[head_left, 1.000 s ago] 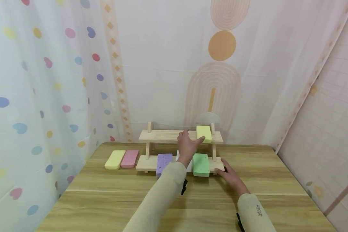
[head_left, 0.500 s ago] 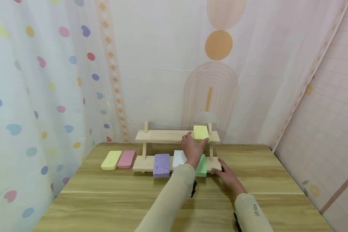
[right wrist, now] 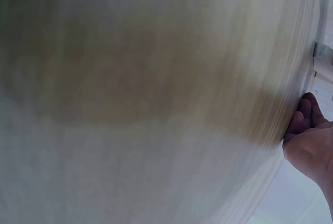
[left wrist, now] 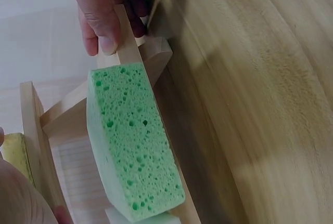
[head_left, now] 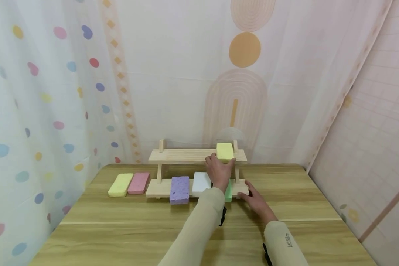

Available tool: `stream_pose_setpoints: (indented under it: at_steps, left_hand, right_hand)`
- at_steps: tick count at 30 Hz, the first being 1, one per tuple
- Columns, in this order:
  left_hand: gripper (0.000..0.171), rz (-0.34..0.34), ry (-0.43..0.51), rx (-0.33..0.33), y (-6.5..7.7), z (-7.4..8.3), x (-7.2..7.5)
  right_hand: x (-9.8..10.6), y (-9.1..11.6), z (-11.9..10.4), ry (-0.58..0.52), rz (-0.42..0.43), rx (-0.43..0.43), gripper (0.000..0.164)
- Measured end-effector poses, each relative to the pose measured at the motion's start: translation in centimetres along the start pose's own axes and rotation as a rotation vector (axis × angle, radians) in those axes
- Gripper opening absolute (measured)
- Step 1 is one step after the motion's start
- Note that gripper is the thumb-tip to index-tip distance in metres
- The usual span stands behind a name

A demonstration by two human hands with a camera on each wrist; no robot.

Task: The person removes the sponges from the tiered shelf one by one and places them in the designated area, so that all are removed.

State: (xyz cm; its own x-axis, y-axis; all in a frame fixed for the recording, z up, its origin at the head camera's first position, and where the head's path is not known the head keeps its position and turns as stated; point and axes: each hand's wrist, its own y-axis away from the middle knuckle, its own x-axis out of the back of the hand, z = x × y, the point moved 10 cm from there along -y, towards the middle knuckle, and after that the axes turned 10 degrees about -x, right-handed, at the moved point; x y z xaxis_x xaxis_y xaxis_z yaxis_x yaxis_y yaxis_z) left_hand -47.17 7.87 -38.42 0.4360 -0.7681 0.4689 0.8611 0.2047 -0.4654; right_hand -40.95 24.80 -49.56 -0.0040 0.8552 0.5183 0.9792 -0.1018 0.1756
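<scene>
My left hand (head_left: 218, 170) reaches up to the rack's upper shelf and pinches the yellow sponge (head_left: 224, 151) at its front, thumb on the right side and fingers on the left. With my right hand (head_left: 257, 202) I grip the right end of the lower shelf of the wooden two-tier rack (head_left: 159, 188); the left wrist view shows that thumb (left wrist: 108, 41) on top of the board. Between both hands lies a green sponge (left wrist: 136, 135) on the lower shelf, partly hidden by my left hand in the head view. Left of it sit a white sponge (head_left: 201, 183) and a purple sponge (head_left: 179, 189).
On the wood-grain table (head_left: 119, 229), left of the rack, another yellow sponge (head_left: 120, 184) and a pink sponge (head_left: 139, 183) lie side by side. A patterned curtain (head_left: 173, 103) hangs close behind the rack.
My left hand has moved right, from beside the yellow sponge to closing thumb and fingers around its front. The right hand stays on the shelf end. The head view has swung slightly right.
</scene>
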Motion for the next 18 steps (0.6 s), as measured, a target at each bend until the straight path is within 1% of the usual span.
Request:
stream_pose_setpoints:
  at_steps: [5, 11, 18]
  left_hand:
    - [0.079, 0.009, 0.001, -0.002, -0.08, 0.07, -0.09]
    - [0.075, 0.013, -0.035, -0.001, -0.24, 0.0, 0.0]
    - [0.07, -0.008, -0.028, -0.011, -0.13, 0.05, 0.23]
  right_hand:
    - [-0.02, 0.0, -0.02, -0.009, -0.003, -0.008, 0.077]
    - [-0.14, -0.15, 0.18, 0.004, -0.005, -0.025, 0.078]
    - [-0.15, -0.4, 0.58, -0.014, -0.01, -0.044, 0.08]
